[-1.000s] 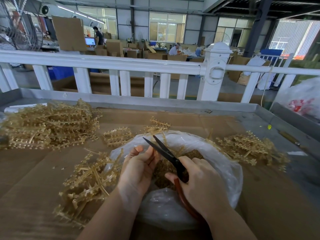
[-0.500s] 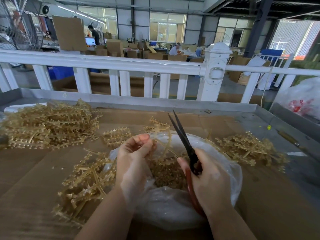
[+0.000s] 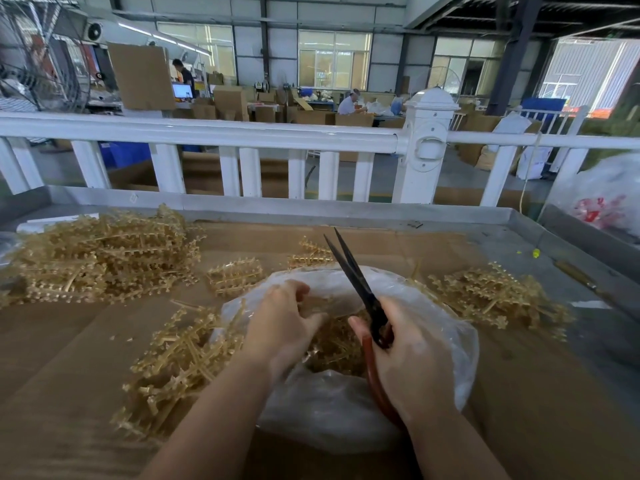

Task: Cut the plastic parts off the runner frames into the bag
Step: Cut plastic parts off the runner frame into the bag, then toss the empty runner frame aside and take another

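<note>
A clear plastic bag [image 3: 346,417] lies open in front of me, with loose tan plastic parts [image 3: 337,348] inside. My right hand [image 3: 412,358] grips red-handled scissors [image 3: 353,275], their dark blades slightly apart and pointing up and away. My left hand [image 3: 284,323] reaches down over the bag's mouth, fingers curled among the tan pieces; whether it holds a runner frame is hidden. Tan runner frames lie in piles: a near-left pile [image 3: 176,362] beside the bag, a big far-left pile [image 3: 100,254], and a right pile [image 3: 491,292].
Brown cardboard [image 3: 69,393] covers the metal table, which has a raised rim [image 3: 346,213]. A single frame [image 3: 235,275] lies behind the bag. A white railing [image 3: 221,136] runs along the far side. Another filled clear bag [image 3: 606,199] sits at far right.
The scissors swung from pointing left over the bag to upright. My left hand let the stripped runner go down and dropped lower into the bag's mouth.
</note>
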